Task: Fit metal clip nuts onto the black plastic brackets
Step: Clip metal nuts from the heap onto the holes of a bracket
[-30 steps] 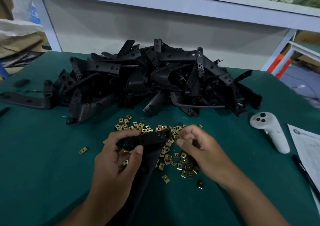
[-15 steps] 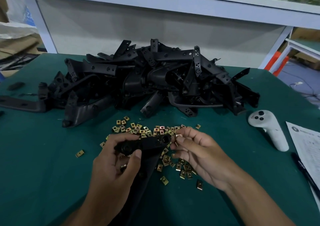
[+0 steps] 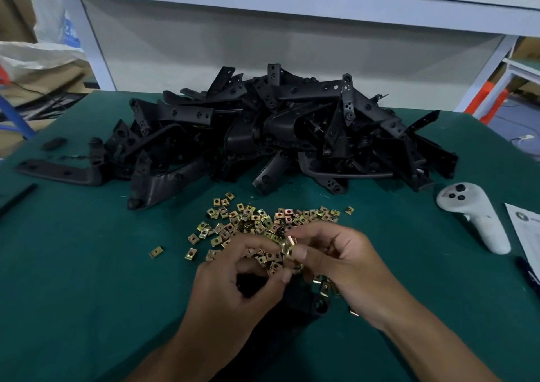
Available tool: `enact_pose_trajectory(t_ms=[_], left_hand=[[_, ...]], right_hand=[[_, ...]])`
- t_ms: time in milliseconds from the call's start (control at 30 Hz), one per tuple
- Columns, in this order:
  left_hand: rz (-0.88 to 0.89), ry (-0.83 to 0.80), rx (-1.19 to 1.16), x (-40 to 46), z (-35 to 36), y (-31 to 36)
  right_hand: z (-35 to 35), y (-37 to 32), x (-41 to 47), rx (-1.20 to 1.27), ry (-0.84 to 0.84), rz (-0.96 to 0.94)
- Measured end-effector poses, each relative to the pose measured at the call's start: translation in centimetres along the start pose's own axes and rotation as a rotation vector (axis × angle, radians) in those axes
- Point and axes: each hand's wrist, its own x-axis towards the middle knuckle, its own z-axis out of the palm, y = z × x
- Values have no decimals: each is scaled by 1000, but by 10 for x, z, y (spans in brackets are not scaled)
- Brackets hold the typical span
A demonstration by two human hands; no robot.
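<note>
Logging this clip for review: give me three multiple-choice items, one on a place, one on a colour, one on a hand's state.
1. Where is the white controller?
A. right of the bracket pile
B. left of the pile
C. on the pile

2. What colour is the table mat?
A. red
B. green
C. white

3. What does the right hand do?
A. lies flat, empty
B. holds the controller
C. pinches a clip nut

Key: 1 A, it lies beyond the pile's right end; 2 B, dark green all round; 3 C, thumb and fingers close on the nut above the loose nuts.

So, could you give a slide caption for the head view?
Right hand pinches a clip nut above the loose nuts; bracket lies beneath both hands.
</note>
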Motion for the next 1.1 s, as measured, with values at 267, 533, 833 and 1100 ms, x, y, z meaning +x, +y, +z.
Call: enact_pose_trajectory(t_ms=[267, 533, 833, 1100], left_hand=[[-34, 76, 27, 3, -1, 3], [-213, 129, -175, 8, -5, 3], [-179, 128, -112, 7, -6, 2], [-122, 102, -86, 9, -5, -3]], right_hand=[[3, -1, -1, 9, -34, -35], [4, 12, -2, -572, 301, -597], [-1, 7, -2, -164, 138, -193], [-5, 7, 3, -66, 121, -108]])
